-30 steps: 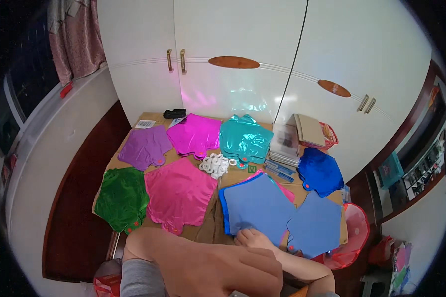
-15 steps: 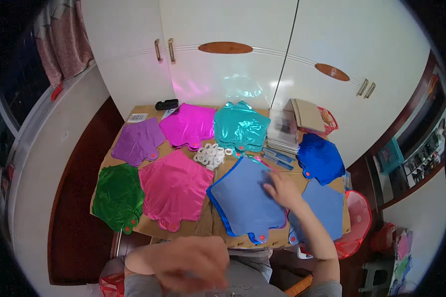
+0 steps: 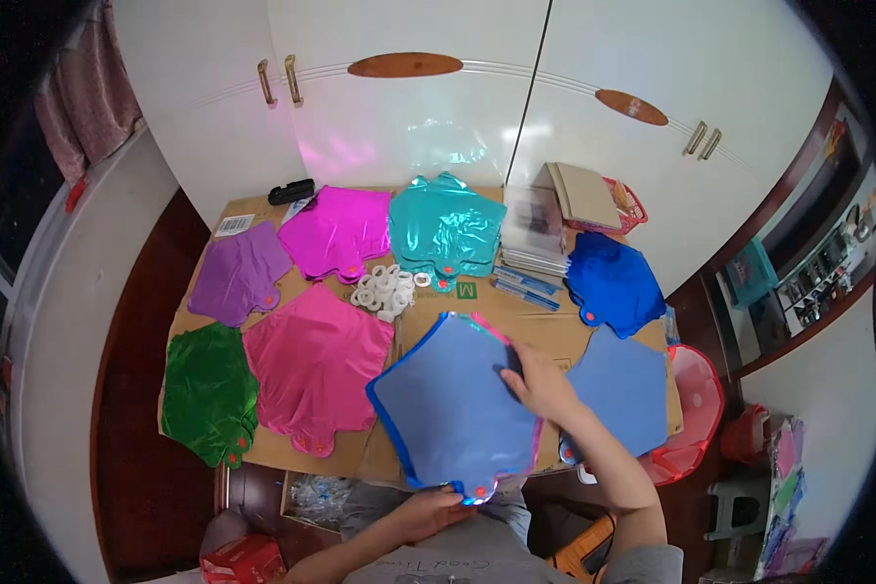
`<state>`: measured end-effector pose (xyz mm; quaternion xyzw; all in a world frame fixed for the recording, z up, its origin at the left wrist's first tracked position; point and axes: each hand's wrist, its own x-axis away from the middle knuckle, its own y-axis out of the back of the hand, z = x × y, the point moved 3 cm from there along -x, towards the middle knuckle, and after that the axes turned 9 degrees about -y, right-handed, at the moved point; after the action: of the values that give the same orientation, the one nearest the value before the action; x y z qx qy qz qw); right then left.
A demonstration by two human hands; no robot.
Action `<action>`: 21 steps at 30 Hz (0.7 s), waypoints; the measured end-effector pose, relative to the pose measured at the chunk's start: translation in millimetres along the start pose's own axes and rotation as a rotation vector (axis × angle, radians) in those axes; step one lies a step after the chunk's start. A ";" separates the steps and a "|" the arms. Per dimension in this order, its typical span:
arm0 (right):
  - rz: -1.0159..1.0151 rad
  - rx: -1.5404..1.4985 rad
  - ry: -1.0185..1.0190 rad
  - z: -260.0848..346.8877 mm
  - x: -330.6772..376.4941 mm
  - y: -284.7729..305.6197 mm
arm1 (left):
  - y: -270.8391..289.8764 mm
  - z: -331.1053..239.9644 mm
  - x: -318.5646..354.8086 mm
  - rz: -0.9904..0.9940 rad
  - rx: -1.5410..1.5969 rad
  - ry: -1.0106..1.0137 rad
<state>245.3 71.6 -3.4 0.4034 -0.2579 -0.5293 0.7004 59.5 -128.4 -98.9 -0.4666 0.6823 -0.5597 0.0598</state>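
Note:
A stack of flat, star-shaped foil balloons (image 3: 453, 404), grey-blue on top with blue and pink edges, lies over the table's near middle, tilted and overhanging the front edge. At its rounded tab with a red dot, my left hand (image 3: 428, 516) pinches the lower left rim; some fingertips are hidden beneath. My right hand (image 3: 543, 382) grips the right edge, thumb on top and other fingers partly out of sight. Just right of that hand lies another grey-blue foil balloon (image 3: 625, 394). A large pink foil balloon (image 3: 319, 365) rests to the left of the stack.
Cardboard (image 3: 433, 326) covers the table. Around it lie green (image 3: 209, 389), purple (image 3: 238, 273), magenta (image 3: 341, 232), teal (image 3: 446, 224) and dark blue (image 3: 615, 282) foil balloons. White rings (image 3: 384, 290) are heaped centrally. Clear packets (image 3: 535, 234) stand behind; a red basket (image 3: 696, 404) sits right.
My left hand has come from above my lap to the stack's tab and taken hold. The stack has shifted toward me, its near end lifted. My right hand now grips its edge.

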 end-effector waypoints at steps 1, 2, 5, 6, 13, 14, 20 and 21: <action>-0.006 -0.010 0.032 4.0 6.7 -0.4 | -5.3 -0.5 0.1 0.003 0.003 0.045; 0.023 -0.021 0.017 9.8 13.3 1.9 | -11.7 -0.7 2.7 0.006 0.007 0.091; 0.024 -0.072 0.030 13.7 27.1 -0.4 | -17.0 2.3 1.5 0.001 0.117 0.161; 0.041 -0.088 0.021 13.5 27.4 -0.7 | -22.4 -1.6 2.9 0.013 0.175 0.171; 0.050 -0.194 0.041 8.5 13.4 -2.3 | 15.2 16.6 -18.5 0.066 0.129 0.051; 0.050 -0.214 0.042 9.7 7.1 -1.0 | 19.5 20.1 -17.8 0.035 -0.062 0.033; 0.156 -0.592 -0.109 -6.8 -28.8 -27.6 | 2.5 1.5 1.2 0.051 -1.007 -0.228; 0.197 -0.672 -0.200 -2.6 -31.5 -26.6 | 7.7 2.0 0.3 0.054 -1.001 -0.210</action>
<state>223.6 99.2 -25.0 0.0702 -0.1745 -0.5514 0.8128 56.2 -130.5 -105.8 -0.4741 0.8688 -0.1127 -0.0882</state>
